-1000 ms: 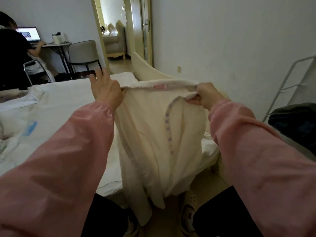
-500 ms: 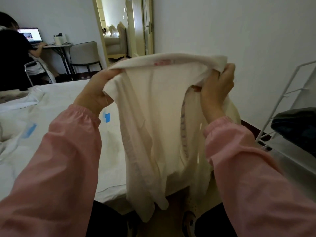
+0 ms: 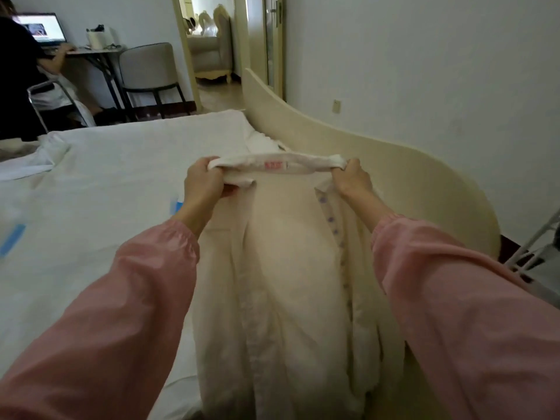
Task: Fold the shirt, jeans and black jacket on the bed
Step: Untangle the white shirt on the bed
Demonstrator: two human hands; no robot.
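A cream shirt [image 3: 281, 268] with small purple buttons and a red collar label is stretched out over the near right corner of the bed [image 3: 106, 177]. My left hand [image 3: 203, 184] grips the left end of the collar. My right hand [image 3: 353, 177] grips the right end, so the collar is taut between them. The shirt's body runs back toward me and drapes over the bed's near edge. Jeans and black jacket are not in view.
A cream curved bed board [image 3: 394, 174] runs along the right side. A white metal rack [image 3: 533, 247] stands at far right. Beyond the bed are a grey chair [image 3: 148, 71], a desk with a laptop [image 3: 42, 28] and a seated person [image 3: 18, 74].
Both hands have swung the shirt from held up in the air forward and down onto the bed, still holding the collar ends.
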